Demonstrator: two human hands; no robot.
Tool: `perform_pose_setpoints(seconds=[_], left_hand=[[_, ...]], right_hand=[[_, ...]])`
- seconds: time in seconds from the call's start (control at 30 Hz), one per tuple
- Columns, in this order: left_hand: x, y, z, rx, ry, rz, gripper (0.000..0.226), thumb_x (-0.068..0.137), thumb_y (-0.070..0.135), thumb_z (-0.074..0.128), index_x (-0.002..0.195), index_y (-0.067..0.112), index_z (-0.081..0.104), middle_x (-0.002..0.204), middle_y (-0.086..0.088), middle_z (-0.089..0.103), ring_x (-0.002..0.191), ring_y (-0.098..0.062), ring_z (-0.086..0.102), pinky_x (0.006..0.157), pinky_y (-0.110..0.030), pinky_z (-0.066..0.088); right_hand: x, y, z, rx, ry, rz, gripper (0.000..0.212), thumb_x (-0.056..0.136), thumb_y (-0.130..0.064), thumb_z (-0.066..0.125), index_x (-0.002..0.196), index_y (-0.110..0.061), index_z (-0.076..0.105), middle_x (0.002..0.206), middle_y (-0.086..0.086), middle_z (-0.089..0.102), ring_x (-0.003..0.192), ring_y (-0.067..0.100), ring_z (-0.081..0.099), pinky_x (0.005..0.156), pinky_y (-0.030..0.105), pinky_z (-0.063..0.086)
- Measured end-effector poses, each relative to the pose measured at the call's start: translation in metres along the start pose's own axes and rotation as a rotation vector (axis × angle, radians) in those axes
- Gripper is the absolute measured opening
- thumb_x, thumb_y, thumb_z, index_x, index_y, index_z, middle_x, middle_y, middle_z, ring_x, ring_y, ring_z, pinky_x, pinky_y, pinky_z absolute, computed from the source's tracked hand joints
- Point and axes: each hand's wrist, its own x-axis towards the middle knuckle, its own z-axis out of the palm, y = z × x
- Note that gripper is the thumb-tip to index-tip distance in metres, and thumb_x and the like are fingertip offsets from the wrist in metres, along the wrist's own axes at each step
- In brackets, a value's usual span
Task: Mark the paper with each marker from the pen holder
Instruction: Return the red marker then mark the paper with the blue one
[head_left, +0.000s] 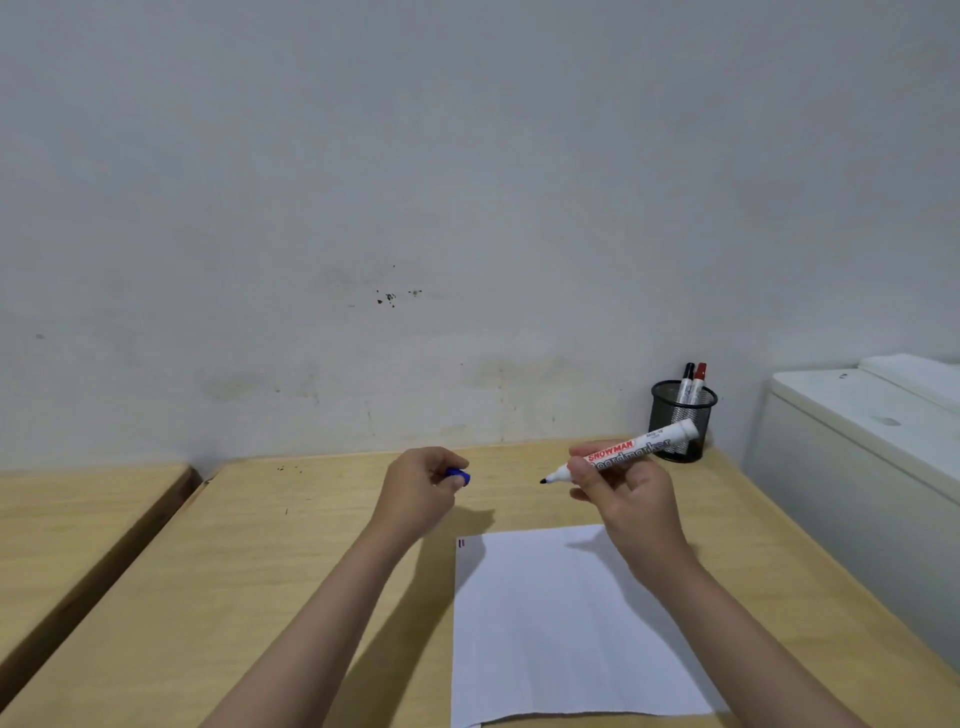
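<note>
Presently both hands are raised above the wooden table (291, 561), well apart from each other. Right hand (628, 499) is closed around a white marker (631, 453), uncapped, barrel lying near level with its dark tip pointing toward 9 o'clock and its blunt end toward 3 o'clock; red lettering on the barrel reads "SNOWMAN". Left hand (421, 491) is curled shut on a blue cap (459, 476), which shows only partly past the fingertips. Sheet of white paper (561, 623) lies flat on the table at 6 o'clock of the right hand, below both hands; a small red mark (462, 543) sits at its far left corner. Marker tip is off the paper, in the air. Black mesh pen holder (681, 423) stands at the table's back edge by the wall, at 1 o'clock of the right hand, just behind the marker's blunt end. Two capped markers stand in it side by side: a black-capped marker (688, 382) at left, a red-capped marker (699, 381) at right.
</note>
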Motion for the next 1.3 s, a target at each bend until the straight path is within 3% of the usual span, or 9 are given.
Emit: perform_pose_setpoints(seconds=[0.07, 0.13, 0.33, 0.47, 0.63, 0.8, 0.93, 1.17, 1.3], left_hand=[[0.017, -0.004, 0.011, 0.123, -0.058, -0.027, 0.023, 0.084, 0.002, 0.057, 0.102, 0.010, 0.069, 0.086, 0.000, 0.062, 0.077, -0.012, 0.057, 0.065, -0.014, 0.042], [0.030, -0.010, 0.022, 0.240, -0.124, -0.035, 0.025, 0.081, 0.004, 0.057, 0.104, 0.010, 0.066, 0.089, -0.003, 0.062, 0.076, -0.016, 0.057, 0.064, -0.022, 0.044], [0.050, -0.023, 0.045, 0.456, -0.319, -0.088, 0.014, 0.075, 0.001, 0.057, 0.082, 0.008, 0.067, 0.086, -0.004, 0.063, 0.077, -0.019, 0.058, 0.061, -0.025, 0.048], [0.049, -0.037, 0.049, 0.334, -0.276, -0.130, 0.011, 0.074, 0.008, 0.062, 0.084, 0.007, 0.066, 0.083, -0.002, 0.065, 0.078, -0.017, 0.060, 0.055, -0.018, 0.042], [0.039, -0.046, 0.037, 0.166, -0.272, -0.216, 0.044, 0.068, 0.016, 0.074, 0.107, 0.015, 0.056, 0.089, -0.003, 0.068, 0.078, -0.013, 0.062, 0.059, -0.020, 0.043], [0.000, -0.056, 0.013, 0.044, -0.196, -0.167, 0.020, 0.074, 0.020, 0.073, 0.091, 0.014, 0.064, 0.085, -0.002, 0.071, 0.078, -0.015, 0.066, 0.069, -0.022, 0.051], [-0.035, -0.064, 0.007, 0.070, -0.192, -0.073, 0.015, 0.065, 0.022, 0.078, 0.077, 0.020, 0.068, 0.076, 0.006, 0.064, 0.063, -0.003, 0.057, 0.059, -0.012, 0.043], [-0.034, -0.080, 0.009, 0.106, -0.218, 0.076, 0.012, 0.067, 0.028, 0.077, 0.074, 0.034, 0.070, 0.087, 0.005, 0.059, 0.080, -0.006, 0.058, 0.069, -0.012, 0.041], [-0.031, -0.085, 0.009, 0.132, -0.227, 0.131, 0.017, 0.069, 0.030, 0.076, 0.085, 0.035, 0.070, 0.090, 0.005, 0.059, 0.087, -0.006, 0.058, 0.079, -0.024, 0.048]], right_hand=[[-0.002, 0.008, -0.008, -0.015, 0.015, 0.024, 0.010, 0.082, -0.004, 0.066, 0.081, -0.014, 0.067, 0.075, 0.007, 0.069, 0.077, 0.025, 0.067, 0.073, 0.039, 0.056], [-0.002, 0.015, -0.016, -0.029, 0.032, 0.047, 0.009, 0.081, -0.004, 0.067, 0.082, -0.014, 0.067, 0.072, 0.006, 0.070, 0.077, 0.027, 0.066, 0.075, 0.044, 0.055], [0.005, 0.030, -0.033, -0.053, 0.062, 0.090, 0.007, 0.080, -0.007, 0.069, 0.081, -0.013, 0.068, 0.066, 0.000, 0.071, 0.075, 0.025, 0.066, 0.076, 0.047, 0.054], [0.008, 0.036, -0.033, -0.033, 0.052, 0.109, 0.006, 0.079, -0.006, 0.070, 0.081, -0.012, 0.067, 0.064, -0.006, 0.071, 0.069, 0.013, 0.065, 0.072, 0.037, 0.054], [0.006, 0.038, -0.018, 0.034, 0.020, 0.113, 0.009, 0.075, -0.003, 0.073, 0.072, -0.006, 0.065, 0.057, -0.002, 0.067, 0.058, 0.011, 0.061, 0.061, 0.024, 0.052], [0.005, 0.041, 0.009, 0.010, -0.029, 0.177, 0.020, 0.077, -0.002, 0.070, 0.067, -0.005, 0.054, 0.054, 0.000, 0.061, 0.054, 0.017, 0.062, 0.059, 0.031, 0.051], [0.012, 0.050, 0.048, 0.005, -0.076, 0.311, 0.025, 0.075, -0.004, 0.073, 0.065, -0.005, 0.051, 0.048, 0.000, 0.060, 0.048, 0.016, 0.060, 0.052, 0.029, 0.054], [0.011, 0.085, 0.083, -0.152, -0.008, 0.418, 0.032, 0.074, -0.006, 0.071, 0.058, -0.012, 0.043, 0.055, 0.014, 0.059, 0.046, 0.020, 0.063, 0.041, 0.027, 0.047], [0.010, 0.093, 0.083, -0.165, 0.035, 0.389, 0.034, 0.074, -0.002, 0.065, 0.055, -0.013, 0.040, 0.052, 0.017, 0.055, 0.052, 0.030, 0.066, 0.043, 0.027, 0.041]])
